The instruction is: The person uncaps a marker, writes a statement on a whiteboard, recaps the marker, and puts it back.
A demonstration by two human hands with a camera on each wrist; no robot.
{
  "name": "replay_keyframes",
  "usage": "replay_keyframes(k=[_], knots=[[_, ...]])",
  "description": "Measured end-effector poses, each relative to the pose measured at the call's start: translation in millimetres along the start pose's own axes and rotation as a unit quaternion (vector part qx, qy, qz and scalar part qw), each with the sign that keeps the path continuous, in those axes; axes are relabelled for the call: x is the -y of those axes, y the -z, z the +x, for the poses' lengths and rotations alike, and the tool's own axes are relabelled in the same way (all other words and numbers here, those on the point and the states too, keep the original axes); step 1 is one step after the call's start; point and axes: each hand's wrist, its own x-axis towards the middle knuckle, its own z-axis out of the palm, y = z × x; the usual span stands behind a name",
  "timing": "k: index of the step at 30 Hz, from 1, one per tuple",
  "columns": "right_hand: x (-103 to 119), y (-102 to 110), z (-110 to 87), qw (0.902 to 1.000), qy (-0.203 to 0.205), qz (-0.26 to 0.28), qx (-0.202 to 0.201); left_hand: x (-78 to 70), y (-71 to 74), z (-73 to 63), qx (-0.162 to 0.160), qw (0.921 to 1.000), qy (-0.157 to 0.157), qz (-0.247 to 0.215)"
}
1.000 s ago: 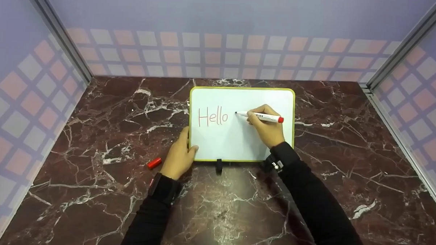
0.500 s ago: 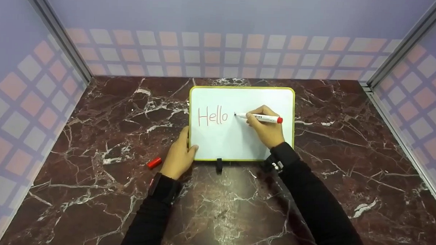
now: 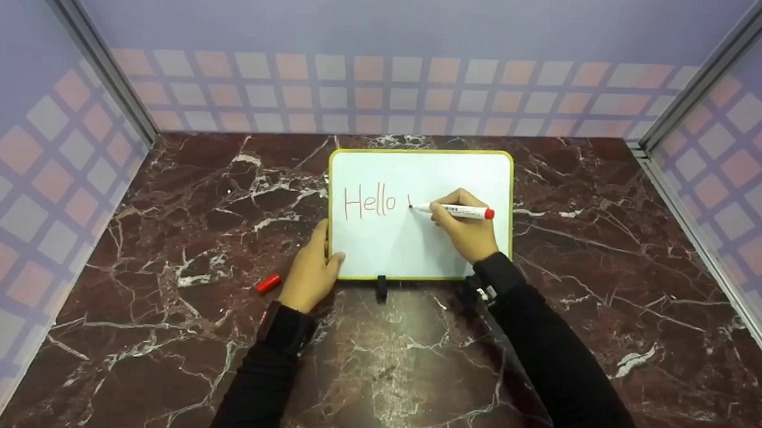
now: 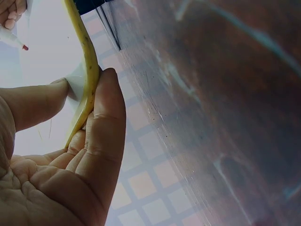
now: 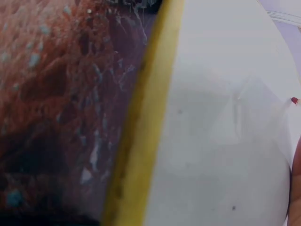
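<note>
A whiteboard (image 3: 379, 252) with a yellow frame stands propped on the table, with "Hello" in red on its left part. My left hand (image 3: 309, 275) grips the board's lower left edge; in the left wrist view the thumb (image 4: 40, 103) lies on the white face and the fingers (image 4: 108, 108) behind the yellow frame. My right hand (image 3: 469, 230) pinches a red-ended white marker (image 3: 460, 211), its tip at the foot of a short red stroke right of the word. In the right wrist view only a sliver of that hand (image 5: 296, 188) shows at the edge.
A red marker cap (image 3: 268, 283) lies on the dark marbled table (image 3: 161, 346), left of my left hand. A black foot (image 3: 381, 287) juts out below the board's lower edge. Tile-patterned walls (image 3: 423, 95) enclose the back and both sides.
The marker tip has moved down a little, and a short red stroke now shows above it. My left hand keeps its hold on the board.
</note>
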Motion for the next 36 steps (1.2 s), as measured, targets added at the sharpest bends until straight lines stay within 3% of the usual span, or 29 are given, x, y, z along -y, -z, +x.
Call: replay_keyframes(k=[21, 36], knots=[[-0.4, -0.1, -1.0, 1.0, -0.007, 0.005, 0.003, 0.9, 1.2, -1.0, -0.008, 1.0, -0.006, 0.0], [1.0, 0.1, 5.3, 0.9996, -0.005, 0.016, -0.021, -1.9, 1.9, -1.4, -0.001, 1.0, -0.005, -0.004]])
